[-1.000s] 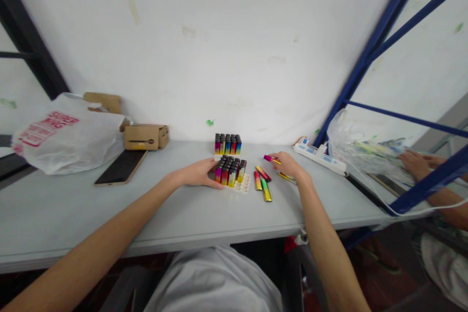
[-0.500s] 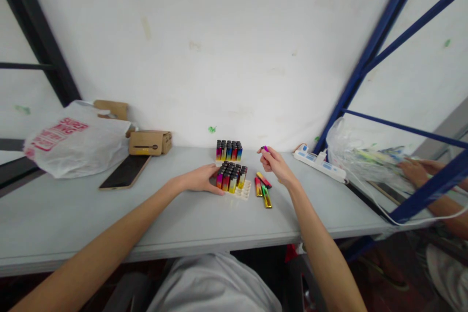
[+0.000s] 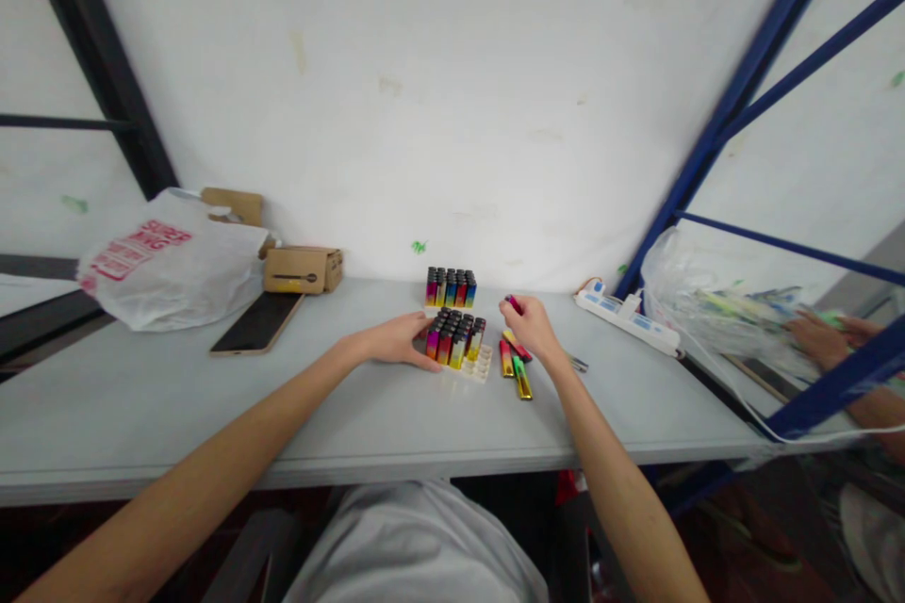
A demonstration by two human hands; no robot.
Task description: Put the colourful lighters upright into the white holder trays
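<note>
My left hand [image 3: 404,341] grips the left side of a white slotted tray [image 3: 482,367], thumb in front and fingers behind. Upright lighters [image 3: 452,334] with black tops and colourful bodies fill most of it; bare slots show at its right front. My right hand [image 3: 532,328] is closed around a purple lighter [image 3: 514,304], held above the table to the right of the tray. Most of that lighter is hidden by the fingers. Below this hand lie loose lighters: a red one [image 3: 506,359], a red and yellow one [image 3: 518,347] and a green and gold one [image 3: 522,379].
A second block of upright lighters [image 3: 451,286] stands behind the tray. Left are a phone [image 3: 258,324], a cardboard box [image 3: 297,270] and a white plastic bag [image 3: 176,254]. A power strip [image 3: 628,318] and blue frame [image 3: 699,160] stand right; another person's hands [image 3: 813,336] work beyond.
My right hand has come slightly lower and closer with the purple lighter, its fingers turned more downward. My left hand keeps its hold on the tray. The whole view has shifted a little.
</note>
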